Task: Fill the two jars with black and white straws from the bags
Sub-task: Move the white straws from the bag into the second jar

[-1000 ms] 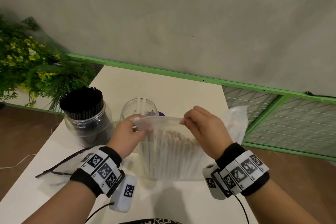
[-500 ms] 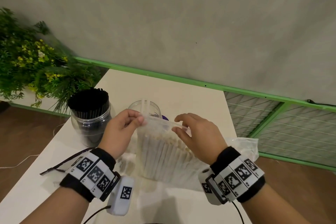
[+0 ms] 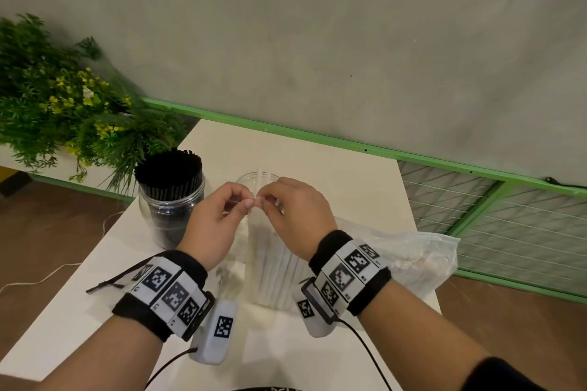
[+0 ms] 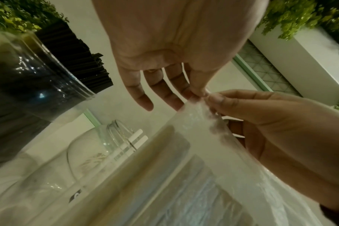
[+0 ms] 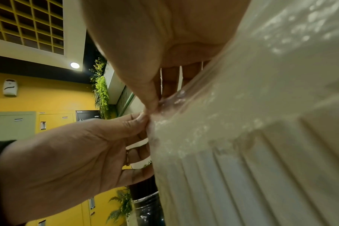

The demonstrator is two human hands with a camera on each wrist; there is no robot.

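A clear bag of white straws (image 3: 273,267) stands upright on the white table (image 3: 333,187), in front of me. My left hand (image 3: 248,202) and right hand (image 3: 262,200) meet at the bag's top edge, and each pinches the plastic between thumb and forefinger. The pinch shows close up in the left wrist view (image 4: 200,93) and the right wrist view (image 5: 152,105). Behind the hands is a clear jar (image 3: 251,177) holding two white straws (image 4: 135,138). To its left stands a jar packed with black straws (image 3: 170,197).
A crumpled clear plastic bag (image 3: 400,247) lies on the table to the right, near the edge. A leafy plant with yellow flowers (image 3: 63,105) is beyond the table's left side. A green rail and wire mesh (image 3: 508,219) run along the back right.
My hands were spread apart along the bag's top edge; now they have come together at one spot on it. The bag's mouth has narrowed between them.
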